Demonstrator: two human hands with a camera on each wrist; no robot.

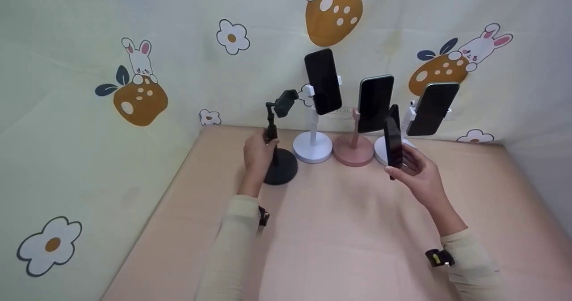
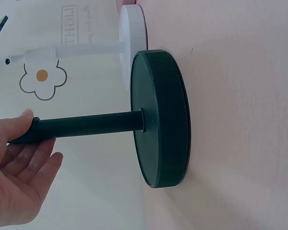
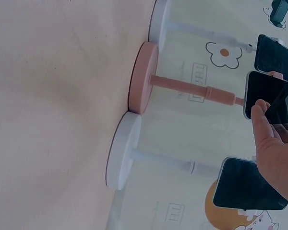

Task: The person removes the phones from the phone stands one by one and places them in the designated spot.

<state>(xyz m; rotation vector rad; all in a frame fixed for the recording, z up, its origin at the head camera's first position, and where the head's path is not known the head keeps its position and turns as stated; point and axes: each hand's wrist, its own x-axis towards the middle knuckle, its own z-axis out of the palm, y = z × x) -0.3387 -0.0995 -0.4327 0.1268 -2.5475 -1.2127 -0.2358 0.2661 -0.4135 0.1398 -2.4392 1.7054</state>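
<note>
My left hand (image 1: 258,154) grips the post of a dark green phone stand (image 1: 285,171), thumb and fingers around it below the joint. The stand's round base rests on the table, and its clamp head (image 1: 286,103) carries no phone. In the left wrist view, the thumb and fingers of the left hand (image 2: 14,182) close about the upper post (image 2: 91,125). Off to the right, my right hand (image 1: 423,176) holds a dark phone (image 1: 393,142) upright by its lower part, raised above the table. The right wrist view shows only part of that phone, at its right edge.
Right of the dark stand stand a white stand (image 1: 313,148), a pink stand (image 1: 354,151) and another white stand (image 1: 380,151), each bearing a phone. The held phone overlaps the last one in the head view. A patterned cloth wall (image 1: 268,77) rises behind them.
</note>
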